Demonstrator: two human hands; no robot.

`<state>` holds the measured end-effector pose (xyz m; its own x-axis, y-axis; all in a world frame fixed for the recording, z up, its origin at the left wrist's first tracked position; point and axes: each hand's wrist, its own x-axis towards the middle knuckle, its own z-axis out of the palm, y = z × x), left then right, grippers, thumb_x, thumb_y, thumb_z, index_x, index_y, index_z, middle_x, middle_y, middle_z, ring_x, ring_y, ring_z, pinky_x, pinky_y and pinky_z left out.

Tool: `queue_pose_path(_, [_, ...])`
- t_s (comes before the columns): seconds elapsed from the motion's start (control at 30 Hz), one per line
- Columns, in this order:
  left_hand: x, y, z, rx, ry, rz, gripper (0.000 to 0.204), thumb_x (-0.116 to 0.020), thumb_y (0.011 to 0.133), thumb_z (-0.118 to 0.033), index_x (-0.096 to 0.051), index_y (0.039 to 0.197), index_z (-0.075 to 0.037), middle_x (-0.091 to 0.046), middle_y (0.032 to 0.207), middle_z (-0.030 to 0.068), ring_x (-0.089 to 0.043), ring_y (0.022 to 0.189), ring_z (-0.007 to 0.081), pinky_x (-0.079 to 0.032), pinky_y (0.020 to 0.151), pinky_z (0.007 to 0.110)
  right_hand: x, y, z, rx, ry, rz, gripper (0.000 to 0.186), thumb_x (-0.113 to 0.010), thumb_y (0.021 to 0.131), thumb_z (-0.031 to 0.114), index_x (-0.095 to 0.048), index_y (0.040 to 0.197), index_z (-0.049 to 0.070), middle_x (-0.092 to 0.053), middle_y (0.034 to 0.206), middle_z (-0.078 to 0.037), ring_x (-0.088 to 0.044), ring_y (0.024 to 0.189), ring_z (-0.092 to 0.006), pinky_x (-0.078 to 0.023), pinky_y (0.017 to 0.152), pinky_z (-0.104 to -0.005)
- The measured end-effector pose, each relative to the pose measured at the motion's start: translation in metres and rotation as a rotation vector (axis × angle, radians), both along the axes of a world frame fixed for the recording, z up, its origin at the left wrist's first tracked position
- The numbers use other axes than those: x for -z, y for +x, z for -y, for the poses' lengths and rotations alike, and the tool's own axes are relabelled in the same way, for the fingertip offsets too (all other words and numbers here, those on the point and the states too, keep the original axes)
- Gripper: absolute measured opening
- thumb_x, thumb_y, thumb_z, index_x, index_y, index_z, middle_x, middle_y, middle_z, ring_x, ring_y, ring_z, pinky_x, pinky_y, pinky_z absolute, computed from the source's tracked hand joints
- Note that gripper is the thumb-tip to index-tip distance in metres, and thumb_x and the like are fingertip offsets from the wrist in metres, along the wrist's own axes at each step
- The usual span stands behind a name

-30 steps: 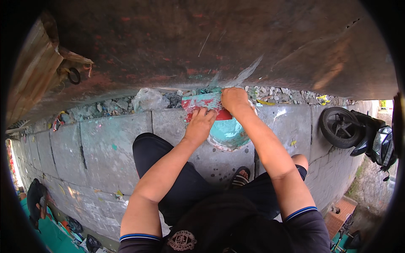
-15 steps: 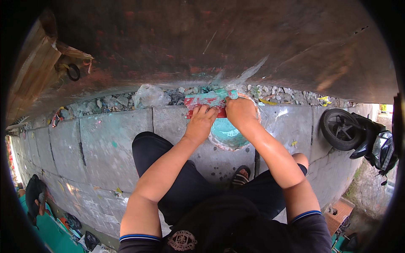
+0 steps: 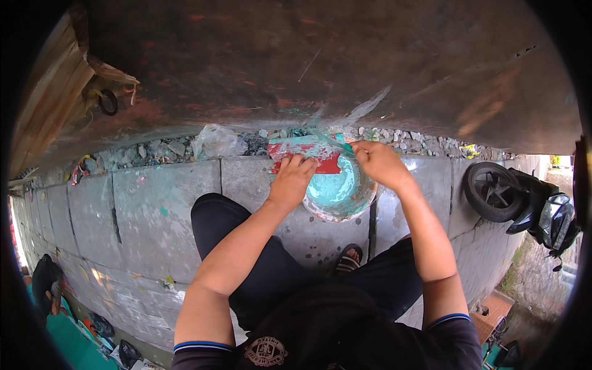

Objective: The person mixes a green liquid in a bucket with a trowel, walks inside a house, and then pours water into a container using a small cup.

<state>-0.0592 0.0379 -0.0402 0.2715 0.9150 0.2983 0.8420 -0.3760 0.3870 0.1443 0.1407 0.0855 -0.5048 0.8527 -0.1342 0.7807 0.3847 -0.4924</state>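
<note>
With its fingers over the lower left edge, my left hand [image 3: 291, 184] grips a flat red board [image 3: 325, 165] smeared with turquoise paste. My right hand [image 3: 380, 165] is closed around the end of a turquoise-coated scraper [image 3: 340, 143], whose far part reaches over the board's upper edge. Most of its blade cannot be made out. Below the board stands a round tub [image 3: 338, 217] with a messy pale rim and turquoise paste inside. The board covers the tub's upper left part.
A large dark brown wall [image 3: 296, 68] with pale scrape marks rises ahead, rubble and a clear plastic bag [image 3: 217, 142] along its foot. Grey paving slabs [image 3: 166, 203] lie under me. A motorbike [image 3: 524, 200] is at the right; a person [image 3: 46, 287] is far left.
My right hand has drawn back to the right, off the board's corner, with the scraper in it. More of the tub shows. The left hand still grips the board in nearly the same place.
</note>
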Motion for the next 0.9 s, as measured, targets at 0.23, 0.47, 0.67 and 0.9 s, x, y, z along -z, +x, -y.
queue_pose_path(0.23, [-0.001,0.002,0.002,-0.01,-0.012,0.012,0.038,-0.055,0.082,-0.007,-0.065,0.119,0.0,-0.059,0.116,0.0037,-0.051,0.11,0.0231,-0.04,0.094,0.037,0.011,0.031,-0.027,0.503,-0.96,-0.358,0.029,-0.043,0.104,0.027,-0.06,0.11,0.005,-0.063,0.072,-0.008,-0.042,0.047,-0.0098,-0.03,0.042,-0.027])
queue_pose_path(0.47, [-0.002,0.003,0.004,0.0,-0.018,-0.024,0.034,-0.055,0.082,-0.007,-0.066,0.113,-0.001,-0.058,0.115,0.0026,-0.051,0.109,0.0225,-0.04,0.093,0.037,0.046,-0.015,-0.007,0.027,0.139,0.307,0.032,-0.05,0.097,0.031,-0.071,0.106,0.008,-0.072,0.094,-0.021,-0.071,0.091,-0.0311,-0.055,0.078,-0.0435])
queue_pose_path(0.67, [-0.002,0.0,0.005,-0.01,-0.004,-0.005,0.037,-0.055,0.081,-0.006,-0.066,0.115,-0.001,-0.06,0.116,0.0038,-0.052,0.109,0.0238,-0.041,0.094,0.038,0.036,-0.05,0.015,-0.157,0.112,0.55,0.028,-0.052,0.093,0.025,-0.071,0.106,0.008,-0.073,0.091,-0.015,-0.071,0.089,-0.0289,-0.056,0.075,-0.0422])
queue_pose_path(0.9, [-0.005,0.013,0.0,0.047,-0.023,-0.007,0.042,-0.056,0.079,-0.004,-0.064,0.12,0.0,-0.061,0.117,0.0061,-0.052,0.11,0.0256,-0.041,0.097,0.039,0.091,-0.058,-0.04,-0.114,0.096,0.727,0.027,-0.054,0.091,0.023,-0.073,0.101,0.006,-0.074,0.098,-0.015,-0.072,0.094,-0.0287,-0.056,0.079,-0.0391])
